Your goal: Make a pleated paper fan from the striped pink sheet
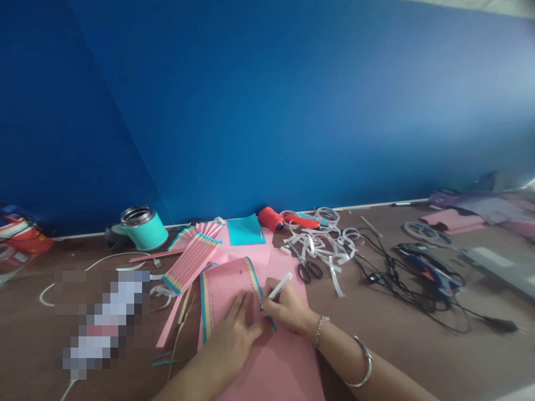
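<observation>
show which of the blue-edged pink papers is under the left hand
The dotted, unpleated sheet; the left hand rests on it, while the pleated pieces to its left are untouched.

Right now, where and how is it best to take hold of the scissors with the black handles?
I would grip the scissors by their black finger loops, coming from the person's near side. The loops face the person, just beyond the right hand, while the blades point away, toward the tangled white strips. That hand holds a white pen.
</observation>
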A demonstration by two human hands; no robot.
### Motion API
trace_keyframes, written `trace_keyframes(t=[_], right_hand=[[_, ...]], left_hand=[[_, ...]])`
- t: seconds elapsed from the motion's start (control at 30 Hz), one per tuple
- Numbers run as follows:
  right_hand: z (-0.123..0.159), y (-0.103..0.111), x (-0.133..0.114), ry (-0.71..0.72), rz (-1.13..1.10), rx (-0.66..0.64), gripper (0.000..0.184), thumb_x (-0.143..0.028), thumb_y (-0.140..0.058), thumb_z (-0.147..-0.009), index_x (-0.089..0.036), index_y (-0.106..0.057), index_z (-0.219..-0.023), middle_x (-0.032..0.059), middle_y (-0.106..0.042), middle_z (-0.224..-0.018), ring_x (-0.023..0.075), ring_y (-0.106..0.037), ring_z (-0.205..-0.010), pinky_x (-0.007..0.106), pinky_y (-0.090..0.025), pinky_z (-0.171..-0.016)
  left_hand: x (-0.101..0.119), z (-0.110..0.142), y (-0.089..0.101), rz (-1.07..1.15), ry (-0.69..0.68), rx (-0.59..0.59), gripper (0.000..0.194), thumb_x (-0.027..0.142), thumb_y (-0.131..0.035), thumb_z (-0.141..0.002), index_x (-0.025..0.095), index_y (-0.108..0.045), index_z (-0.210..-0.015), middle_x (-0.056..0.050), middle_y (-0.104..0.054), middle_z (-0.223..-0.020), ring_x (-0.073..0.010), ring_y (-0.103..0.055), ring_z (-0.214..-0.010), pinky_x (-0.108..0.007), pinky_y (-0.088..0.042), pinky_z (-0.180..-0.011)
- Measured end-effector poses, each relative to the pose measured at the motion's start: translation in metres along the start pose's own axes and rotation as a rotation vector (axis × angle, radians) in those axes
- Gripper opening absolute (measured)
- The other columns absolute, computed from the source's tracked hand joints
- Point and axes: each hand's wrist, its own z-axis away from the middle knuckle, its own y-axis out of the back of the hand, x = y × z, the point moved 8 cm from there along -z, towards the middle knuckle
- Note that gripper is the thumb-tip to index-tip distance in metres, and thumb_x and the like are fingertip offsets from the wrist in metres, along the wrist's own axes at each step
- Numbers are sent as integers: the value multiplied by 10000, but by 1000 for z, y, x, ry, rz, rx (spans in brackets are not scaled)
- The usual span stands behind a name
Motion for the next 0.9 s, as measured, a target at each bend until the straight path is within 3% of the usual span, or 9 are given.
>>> trace_keyframes(t=[0.17, 0.33, 0.53, 0.9], right_hand=[[-2, 4, 2, -23, -71, 58, 67, -149, -462, -599, -198, -418, -590, -50, -412, -543, 97, -387, -520, 204, -302, -470], [-2, 3, 2, -16, 8, 59, 74, -140, -454, -579, -200, -410, -579, -49, -409, -532, 99, -377, -514, 208, -282, -465], [-2, 10, 5, -9, -150, 114, 27, -177, -466, -626, -195, -455, -610, -39, -451, -555, 105, -409, -526, 213, -321, -487], [-4, 0, 11, 5, -70, 36, 75, -118, -503, -662, -186, -478, -643, -36, -501, -593, 101, -453, -551, 195, -327, -487]], left_hand=[[-1, 0, -2, 10, 7, -11, 585, -24, -523, -767, 309, -561, -1246, -56, -360, -1491, -333, -359, -1332, -501, -400, -1041], [-1, 1, -2, 31, 9, 10, 594, -23, -511, -771, 317, -555, -1256, -62, -370, -1486, -339, -365, -1331, -510, -414, -1030], [-8, -3, 0, 52, 13, -35, 660, -44, -498, -735, 283, -516, -1307, -104, -376, -1479, -378, -352, -1330, -553, -397, -1026], [-12, 0, -4, 123, 19, -34, 603, -48, -470, -724, 242, -573, -1242, -113, -329, -1503, -394, -269, -1364, -592, -341, -1050]])
